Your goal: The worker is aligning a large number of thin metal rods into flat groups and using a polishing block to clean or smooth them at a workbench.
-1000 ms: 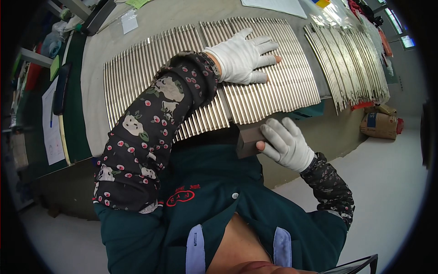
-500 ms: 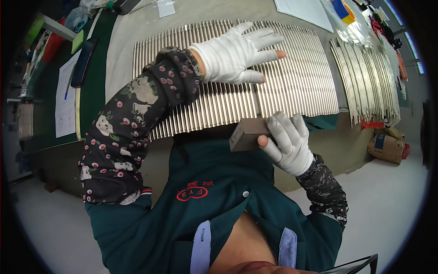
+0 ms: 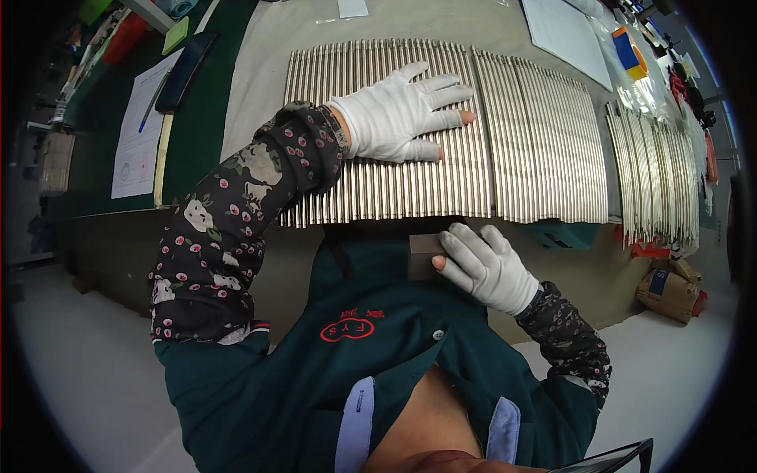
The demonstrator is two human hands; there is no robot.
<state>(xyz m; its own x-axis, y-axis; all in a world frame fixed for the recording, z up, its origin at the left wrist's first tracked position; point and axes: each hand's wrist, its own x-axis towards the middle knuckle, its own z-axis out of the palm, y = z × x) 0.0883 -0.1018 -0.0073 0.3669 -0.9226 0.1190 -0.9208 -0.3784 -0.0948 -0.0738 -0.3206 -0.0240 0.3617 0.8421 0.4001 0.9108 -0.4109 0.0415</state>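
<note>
My left hand point(image 3: 398, 118), in a white glove with the thumb and one fingertip bare, lies spread on a row of thin shiny metal rods point(image 3: 402, 189). The rods lie side by side, their near ends at the table's front edge. A narrow gap parts them from a second row of rods point(image 3: 548, 142) on the right. Just in front of that edge, close to my body, my right hand point(image 3: 493, 272) is closed on a grey-brown rectangular block point(image 3: 423, 256). Its glove leaves the thumb tip bare, and the fingers cover the block's right end.
Another bundle of metal rods point(image 3: 654, 177) lies farther right. At the left are a dark phone point(image 3: 187, 72), a pen and a printed sheet point(image 3: 138, 142). A white sheet point(image 3: 564, 39) and a blue-and-orange tape roll point(image 3: 631, 53) are at the back right. A brown package point(image 3: 669, 296) sits low right.
The view has shifted, so the table appears farther right. Against the rods, my left hand has slid left, off the second row. My right hand has drawn the block back from the rod ends.
</note>
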